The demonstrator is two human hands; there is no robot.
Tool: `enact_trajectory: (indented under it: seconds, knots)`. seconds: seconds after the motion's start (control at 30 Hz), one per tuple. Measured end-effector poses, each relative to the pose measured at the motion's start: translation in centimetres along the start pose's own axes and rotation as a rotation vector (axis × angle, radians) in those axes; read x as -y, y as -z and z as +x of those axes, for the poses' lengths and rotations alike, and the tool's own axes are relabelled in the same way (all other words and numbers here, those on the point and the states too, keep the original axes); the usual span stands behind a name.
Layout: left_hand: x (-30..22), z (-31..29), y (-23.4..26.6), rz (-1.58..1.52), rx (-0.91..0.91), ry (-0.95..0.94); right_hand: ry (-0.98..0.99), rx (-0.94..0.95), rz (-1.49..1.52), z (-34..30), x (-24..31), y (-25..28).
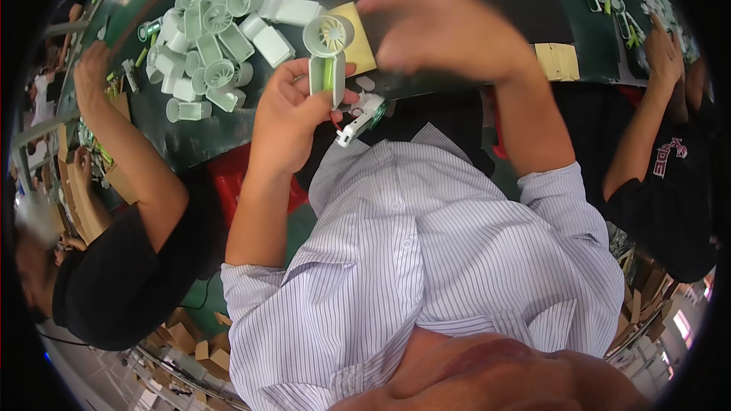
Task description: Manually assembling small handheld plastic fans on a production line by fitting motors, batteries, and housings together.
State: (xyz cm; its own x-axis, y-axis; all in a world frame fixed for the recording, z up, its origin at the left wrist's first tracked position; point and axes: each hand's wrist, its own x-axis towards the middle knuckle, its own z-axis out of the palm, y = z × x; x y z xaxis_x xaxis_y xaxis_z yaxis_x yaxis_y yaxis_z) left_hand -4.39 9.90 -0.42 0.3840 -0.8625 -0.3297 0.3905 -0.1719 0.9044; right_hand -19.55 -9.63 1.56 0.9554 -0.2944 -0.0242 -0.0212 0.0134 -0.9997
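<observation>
Clearly, my left hand [293, 103] had its grip closed on a pale green hand-fan housing [329, 36], the thumb over the lower end of its open handle and the round grille pointing away from me. I held it at the near edge of the desk [221, 133], its head overlapping a yellow pad [359, 38]; whether they touched, I couldn't tell. A yellow-green battery [328, 74] lay in the handle's channel. Just beside my fingers was a white fan part with a green ring [362, 122], and a thin red wire [335, 123] showed close to it.

My right hand [434, 27] was blurred above the desk, fingers spread, its grip open and apart from the housing.

To my mind, the wire was the weak point: if that loose part swung or caught on my shirt [396, 205], its weight could tug a joint free. With the handle uncovered, a tilt could let the battery slide out, and too hard a pinch might bend the thin walls. A careless sweep leftward could also topple the heap of housings [218, 17].
</observation>
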Motion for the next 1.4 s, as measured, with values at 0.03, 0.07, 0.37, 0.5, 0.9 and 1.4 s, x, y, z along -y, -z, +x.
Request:
enact_trajectory:
  seconds: [0.03,0.07,0.37,0.5,0.9,1.4]
  knots:
    - [0.2,0.2,0.5,-0.063,0.072,0.003,0.059,-0.078,-0.178,0.2,-0.6,1.8]
    - [0.3,0.3,0.5,-0.069,0.065,0.003,0.119,-0.155,-0.356,0.6,-1.2,3.2]
    - [1.0,2.4,1.6,-0.103,0.02,0.053,0.3,0.299,-1.175,2.5,-2.8,1.8]
    - [1.6,2.8,1.4,-0.132,-0.003,0.02,0.352,0.147,-1.137,4.9,-1.7,3.5]
    - [1.8,3.2,0.3,-0.163,-0.068,0.012,0.601,0.318,-1.184,7.1,-1.5,4.1]
    - [2.6,3.2,0.0,-0.037,-0.122,0.014,-0.043,0.016,-0.045,3.8,0.5,2.2]
